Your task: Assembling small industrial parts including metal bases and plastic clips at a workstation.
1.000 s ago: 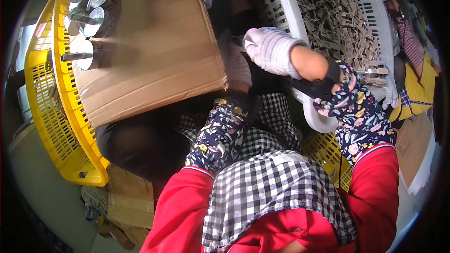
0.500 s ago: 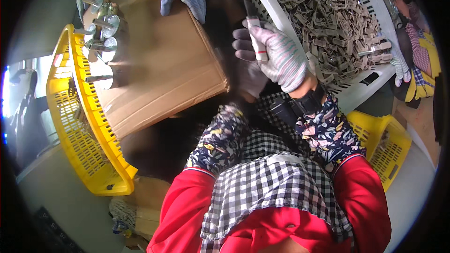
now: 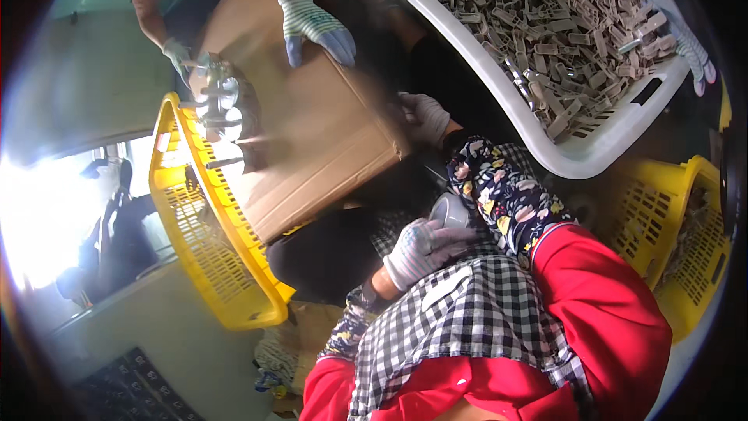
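Observation:
My left hand (image 3: 419, 253), in a pale striped glove, is low over the checked apron (image 3: 467, 296). Its fingers close against a grey, round, cup-shaped part (image 3: 449, 212), whose far side I cannot make out. My right hand (image 3: 427, 118), also gloved, is beside the right edge of a large cardboard box (image 3: 312, 136). Its fingers are curled and partly in shadow, so what they hold does not show. On the left of the box stand several shiny metal discs with rods (image 3: 226, 121).
A co-worker's gloved hand (image 3: 318, 25) rests on the box; another (image 3: 178, 56) is by the discs. At upper right, a white basket (image 3: 569, 160) holds many beige clips (image 3: 538, 23), with a gloved hand (image 3: 693, 54) at its rim. Yellow baskets (image 3: 206, 242) stand left and right.
My right hand has moved from beside the white basket down to the box's edge; the white stick it held no longer shows. My left hand has come down to the apron with the grey part.

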Demonstrator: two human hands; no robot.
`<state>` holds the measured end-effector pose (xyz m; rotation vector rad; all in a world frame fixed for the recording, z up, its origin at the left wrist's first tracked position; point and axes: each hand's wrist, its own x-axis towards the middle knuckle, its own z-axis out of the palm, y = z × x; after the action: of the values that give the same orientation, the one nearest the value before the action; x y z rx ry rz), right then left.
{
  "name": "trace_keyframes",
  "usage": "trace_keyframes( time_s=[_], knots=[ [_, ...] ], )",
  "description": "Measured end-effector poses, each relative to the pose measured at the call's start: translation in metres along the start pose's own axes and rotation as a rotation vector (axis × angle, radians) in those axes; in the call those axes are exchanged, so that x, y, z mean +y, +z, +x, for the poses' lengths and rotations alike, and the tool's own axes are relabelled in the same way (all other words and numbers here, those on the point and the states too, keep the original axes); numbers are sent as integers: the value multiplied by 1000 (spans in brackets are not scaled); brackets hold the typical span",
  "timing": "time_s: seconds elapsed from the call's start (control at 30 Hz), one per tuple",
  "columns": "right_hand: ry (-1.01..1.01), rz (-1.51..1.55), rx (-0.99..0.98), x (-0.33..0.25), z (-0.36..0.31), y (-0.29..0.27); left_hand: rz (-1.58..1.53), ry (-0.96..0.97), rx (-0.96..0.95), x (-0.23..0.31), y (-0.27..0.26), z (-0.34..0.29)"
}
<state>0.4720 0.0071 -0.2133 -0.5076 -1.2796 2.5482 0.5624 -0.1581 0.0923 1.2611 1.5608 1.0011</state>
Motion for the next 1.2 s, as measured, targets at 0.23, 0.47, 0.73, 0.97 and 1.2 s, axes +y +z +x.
trace_keyframes(
  time_s=[0.23,0.47,0.73,0.97,1.2],
  knots=[
    [456,422,146,-130,-33,104,-527,-385,477,54,-46,-64],
    [250,-128,61,-102,-51,85,-529,-152,710,82,-74,-82],
    [134,-9,-85,-219,-143,145,-258,-209,902,76,-121,-61],
    [-883,-865,-654,-308,-96,238,-784,-61,679,59,-127,-67],
    [-917,-1006,-684,-296,-112,271,-692,39,637,51,-125,-89]
  ],
)
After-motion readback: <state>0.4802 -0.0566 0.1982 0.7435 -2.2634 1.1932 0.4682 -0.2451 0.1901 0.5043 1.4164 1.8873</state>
